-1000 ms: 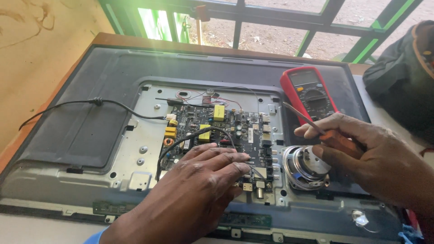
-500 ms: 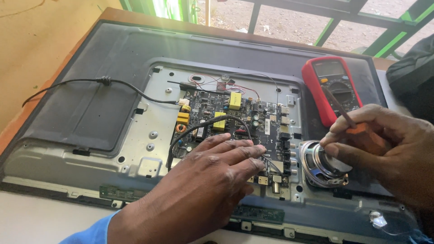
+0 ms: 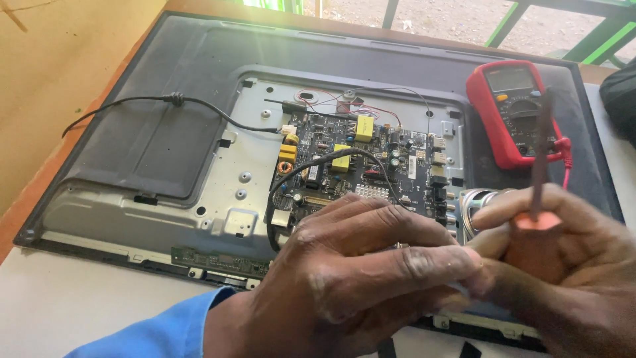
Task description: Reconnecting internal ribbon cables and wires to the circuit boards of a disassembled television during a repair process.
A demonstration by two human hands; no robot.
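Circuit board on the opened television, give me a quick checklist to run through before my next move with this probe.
1. Probe gripped in right hand: ok.
2. Probe tip clear of circuit board: ok, it points upward.
3. Left hand off the board: cannot tell, it covers the lower edge.
4. Red multimeter within sight: ok.
5. Meter dial setting: cannot tell.
6. Black cable across the back panel: ok, lying loose.

**The table and what lies on it**

We see a pale table [image 3: 73, 311] with a wooden edge on its far side. An opened flat television [image 3: 152, 132] lies back-up directly on it, reaching out from under our left hand [image 3: 358, 278] and away beyond both hands. A dark bag [image 3: 619, 93] sits beyond our right hand [image 3: 563, 265].
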